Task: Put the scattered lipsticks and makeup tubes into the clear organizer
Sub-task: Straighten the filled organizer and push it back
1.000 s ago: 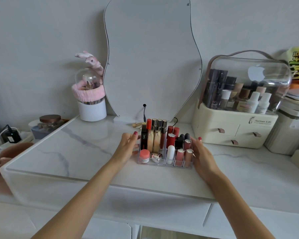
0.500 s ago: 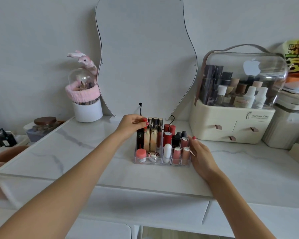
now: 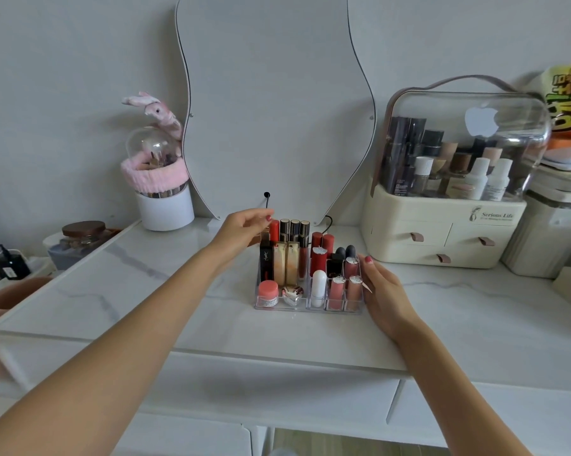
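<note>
While my right hand [image 3: 384, 291] rests flat-fingered against the clear organizer's [image 3: 310, 306] right wall, my left hand [image 3: 244, 227] hovers at its back-left corner. Left fingers loosely curled; whether they grasp anything, I cannot tell.

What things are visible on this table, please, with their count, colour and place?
organizer: one, clear, table centre, full of upright tubes
lipsticks: many, red, pink, black, gold, in organizer
jar: one, pink, organizer front left
mirror: one, white-edged, wavy, behind organizer
brush cup: one, white with pink band, left of mirror
case: one, cream with clear lid, right
table: one, white marble
left hand: at organizer's back left corner
right hand: against organizer's right side
</note>
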